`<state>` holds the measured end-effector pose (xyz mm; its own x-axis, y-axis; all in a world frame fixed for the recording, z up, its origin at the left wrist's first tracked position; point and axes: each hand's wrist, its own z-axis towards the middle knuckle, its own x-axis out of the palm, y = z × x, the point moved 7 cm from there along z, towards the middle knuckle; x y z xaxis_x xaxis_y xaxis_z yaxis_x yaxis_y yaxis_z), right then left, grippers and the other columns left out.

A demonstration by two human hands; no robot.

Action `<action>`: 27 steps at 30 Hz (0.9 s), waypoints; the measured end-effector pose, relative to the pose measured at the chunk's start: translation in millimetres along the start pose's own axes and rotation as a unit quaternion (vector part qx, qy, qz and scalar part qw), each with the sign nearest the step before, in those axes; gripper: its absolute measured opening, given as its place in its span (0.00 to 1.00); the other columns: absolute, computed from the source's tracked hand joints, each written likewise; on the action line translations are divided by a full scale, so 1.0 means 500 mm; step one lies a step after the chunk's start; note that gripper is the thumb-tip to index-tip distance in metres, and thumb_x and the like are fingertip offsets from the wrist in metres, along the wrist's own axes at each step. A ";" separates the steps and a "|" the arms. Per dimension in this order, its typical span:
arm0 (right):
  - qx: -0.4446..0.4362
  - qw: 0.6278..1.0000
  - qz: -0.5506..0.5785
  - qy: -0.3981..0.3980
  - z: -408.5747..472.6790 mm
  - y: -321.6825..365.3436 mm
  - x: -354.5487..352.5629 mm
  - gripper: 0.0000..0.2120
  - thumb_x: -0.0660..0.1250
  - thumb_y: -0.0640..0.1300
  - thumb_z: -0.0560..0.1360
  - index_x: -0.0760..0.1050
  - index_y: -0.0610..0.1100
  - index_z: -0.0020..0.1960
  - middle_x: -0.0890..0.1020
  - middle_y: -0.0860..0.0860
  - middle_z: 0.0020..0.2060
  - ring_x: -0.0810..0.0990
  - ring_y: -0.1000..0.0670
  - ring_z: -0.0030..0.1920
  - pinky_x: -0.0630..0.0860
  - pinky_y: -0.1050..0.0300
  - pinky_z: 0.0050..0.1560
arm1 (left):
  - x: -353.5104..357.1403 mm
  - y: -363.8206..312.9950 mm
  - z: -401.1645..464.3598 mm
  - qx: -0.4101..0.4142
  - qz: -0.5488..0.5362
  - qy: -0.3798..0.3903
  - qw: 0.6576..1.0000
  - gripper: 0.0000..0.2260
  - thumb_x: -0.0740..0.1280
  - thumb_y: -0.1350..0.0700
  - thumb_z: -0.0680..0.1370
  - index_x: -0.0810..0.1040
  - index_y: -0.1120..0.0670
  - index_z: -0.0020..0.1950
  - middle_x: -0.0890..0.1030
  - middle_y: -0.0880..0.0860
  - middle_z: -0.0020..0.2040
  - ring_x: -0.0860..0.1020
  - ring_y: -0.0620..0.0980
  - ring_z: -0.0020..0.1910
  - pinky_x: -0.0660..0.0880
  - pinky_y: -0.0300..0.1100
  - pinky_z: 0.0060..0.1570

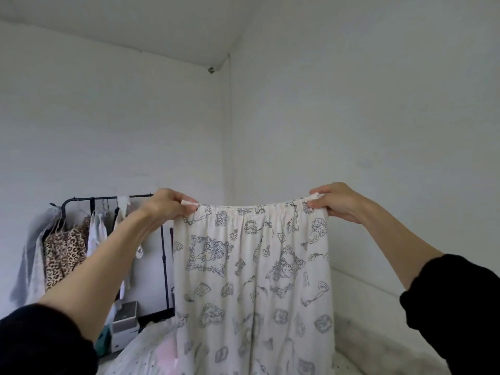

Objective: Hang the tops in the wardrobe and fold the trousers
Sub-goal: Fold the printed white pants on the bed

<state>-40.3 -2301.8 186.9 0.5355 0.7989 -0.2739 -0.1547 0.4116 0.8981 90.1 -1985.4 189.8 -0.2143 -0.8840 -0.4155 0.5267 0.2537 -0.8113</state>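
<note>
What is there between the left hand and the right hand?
In the head view, the trousers' gathered waistband stretches between the left hand and right hand.

I can read no text, label, brand or number in this view. The trousers carry only grey line drawings, no letters I can make out. The white box at near left shows a blank face.

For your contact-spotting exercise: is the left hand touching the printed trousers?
Touching. The head view shows the left hand pinching the waistband corner of the printed trousers.
</note>
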 end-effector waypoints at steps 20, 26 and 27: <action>0.217 0.972 0.080 0.029 -0.160 -0.364 0.162 0.13 0.73 0.33 0.68 0.77 0.32 0.50 0.84 0.39 0.44 0.83 0.42 0.45 0.79 0.48 0.52 | 0.135 0.393 -0.183 -0.210 0.014 -0.019 0.978 0.18 0.69 0.55 0.76 0.67 0.57 0.29 0.69 0.54 0.28 0.69 0.51 0.28 0.68 0.39 0.28; 0.323 0.935 0.143 0.003 -0.284 -0.519 0.270 0.20 0.71 0.31 0.68 0.74 0.30 0.59 0.80 0.36 0.54 0.80 0.40 0.54 0.76 0.44 0.58 | 0.257 0.527 -0.324 -0.368 -0.160 0.027 0.916 0.09 0.68 0.59 0.76 0.76 0.61 0.37 0.74 0.59 0.37 0.72 0.52 0.32 0.76 0.39 0.31; 0.330 0.932 0.148 0.001 -0.306 -0.538 0.287 0.20 0.72 0.32 0.69 0.73 0.31 0.59 0.81 0.38 0.52 0.81 0.42 0.52 0.78 0.48 0.55 | 0.284 0.536 -0.351 -0.381 -0.195 0.036 0.903 0.07 0.68 0.60 0.76 0.77 0.61 0.38 0.74 0.59 0.38 0.72 0.52 0.33 0.76 0.39 0.29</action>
<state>-48.7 -2230.6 -146.4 0.5492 0.8355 0.0187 0.2495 -0.1852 0.9505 56.4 -1973.8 -158.6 -0.3286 -0.9436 -0.0401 -0.3134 0.1489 -0.9379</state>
